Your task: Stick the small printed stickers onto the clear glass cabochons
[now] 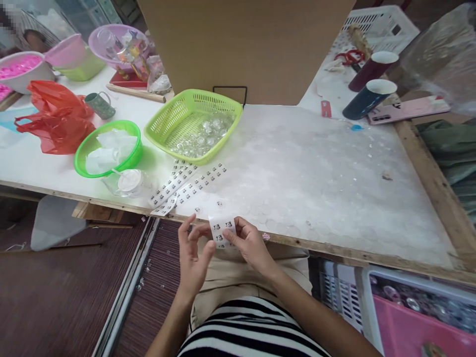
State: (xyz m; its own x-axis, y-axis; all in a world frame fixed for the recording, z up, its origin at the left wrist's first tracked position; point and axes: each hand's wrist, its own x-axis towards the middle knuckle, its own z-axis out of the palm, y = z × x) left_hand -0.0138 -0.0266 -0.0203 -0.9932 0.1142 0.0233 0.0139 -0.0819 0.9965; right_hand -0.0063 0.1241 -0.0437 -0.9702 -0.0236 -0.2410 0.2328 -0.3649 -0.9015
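Note:
My left hand [193, 255] and my right hand [250, 244] meet just below the table's front edge, over my lap. Between their fingertips they pinch a small clear sticker strip [222, 232] printed with tiny black-and-white pictures. More sticker strips [188, 183] lie flat on the white table [316, 173] just ahead of my hands. Behind them a lime green basket [193, 124] holds several clear glass pieces.
A green bowl [107, 147] of white pieces, a clear lidded jar [130, 182] and a red plastic bag [55, 116] sit at the left. Two dark cups [368, 84] and a pink phone [409, 110] lie at the back right. A brown cardboard panel [245, 44] stands behind.

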